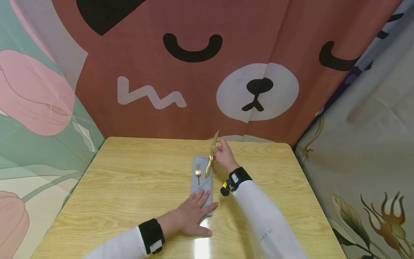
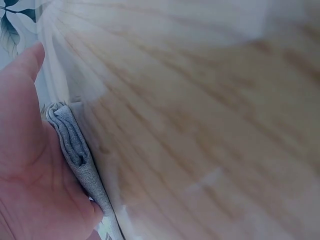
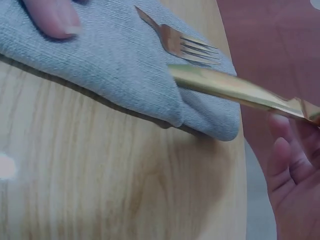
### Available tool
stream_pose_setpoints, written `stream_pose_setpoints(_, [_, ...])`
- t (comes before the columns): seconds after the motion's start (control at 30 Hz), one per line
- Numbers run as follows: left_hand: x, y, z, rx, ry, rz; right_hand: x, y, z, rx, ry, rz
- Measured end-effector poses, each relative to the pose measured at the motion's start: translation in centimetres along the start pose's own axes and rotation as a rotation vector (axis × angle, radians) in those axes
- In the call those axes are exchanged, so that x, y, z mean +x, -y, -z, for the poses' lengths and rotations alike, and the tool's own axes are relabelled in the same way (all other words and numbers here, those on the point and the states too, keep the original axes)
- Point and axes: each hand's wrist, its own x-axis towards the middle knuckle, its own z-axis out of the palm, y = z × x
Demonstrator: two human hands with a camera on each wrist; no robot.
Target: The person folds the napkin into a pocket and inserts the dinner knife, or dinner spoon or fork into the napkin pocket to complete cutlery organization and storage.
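A grey-blue cloth napkin (image 1: 205, 185), folded into a narrow pocket, lies on the table. My left hand (image 1: 193, 215) rests on its lower part with fingers spread. A gold fork (image 1: 198, 172) sits in the pocket, its tines showing above the slanted fold. My right hand (image 1: 224, 155) pinches a gold knife (image 1: 209, 164) at the napkin's upper right, blade pointing up and away. In the right wrist view the end of the knife's handle (image 3: 220, 85) goes under the napkin's fold (image 3: 115, 75). The left wrist view shows the napkin's rolled edge (image 2: 75, 140) beside my palm.
The light wooden table (image 1: 139, 172) extends to both sides of the napkin. Behind it hangs a brown curtain (image 1: 200, 79) with a bear print. Patterned cloths hang at left (image 1: 38, 151) and right (image 1: 362, 162).
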Motion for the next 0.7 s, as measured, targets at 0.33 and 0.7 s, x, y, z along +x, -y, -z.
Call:
stream_pose_setpoints(0.33, [0.0, 0.2, -0.3, -0.043, 0.022, 0.009, -0.4, -0.8, -0.2, -0.043, 0.087, -0.084])
stream_pose_setpoints(0.7, [0.0, 0.0, -0.2, -0.037, 0.016, 0.020, -0.7, -2.1, -0.8, -0.019, 0.140, -0.192])
